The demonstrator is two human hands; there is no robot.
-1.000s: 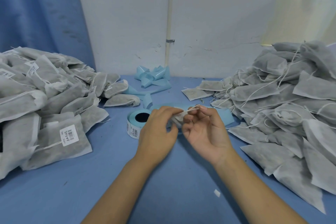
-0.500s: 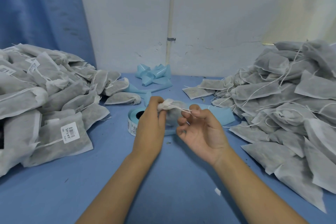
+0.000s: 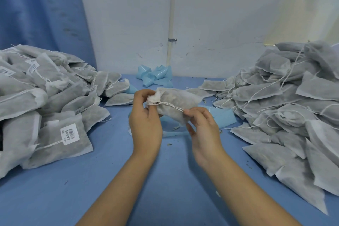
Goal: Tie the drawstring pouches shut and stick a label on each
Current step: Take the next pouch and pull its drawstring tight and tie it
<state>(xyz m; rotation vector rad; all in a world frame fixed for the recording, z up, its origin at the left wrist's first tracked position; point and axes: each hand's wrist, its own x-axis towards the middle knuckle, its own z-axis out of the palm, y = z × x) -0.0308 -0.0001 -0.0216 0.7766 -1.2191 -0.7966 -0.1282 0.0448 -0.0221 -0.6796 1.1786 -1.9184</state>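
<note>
Now left hand (image 3: pixel 145 121) gripping pouch (image 3: pixel 176 104) neck, right hand (image 3: pixel 203 128) pinching drawstring (image 3: pixel 170 105)

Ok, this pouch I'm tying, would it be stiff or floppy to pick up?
Probably floppy: the pouch shows thin fabric creasing around loose filling. Likely light, since the left hand gripping its gathered neck carries it while the right hand only pinches the drawstring.

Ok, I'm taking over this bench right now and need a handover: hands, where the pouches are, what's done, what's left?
Left hand grips the gathered neck of a grey fabric drawstring pouch; right hand pinches its white drawstring, taut.
Done: the labelled grey pouch pile on the left.
Left: knot this pouch, label it from the blue label roll behind the left hand, then the unlabelled grey pouch pile on the right.
</note>
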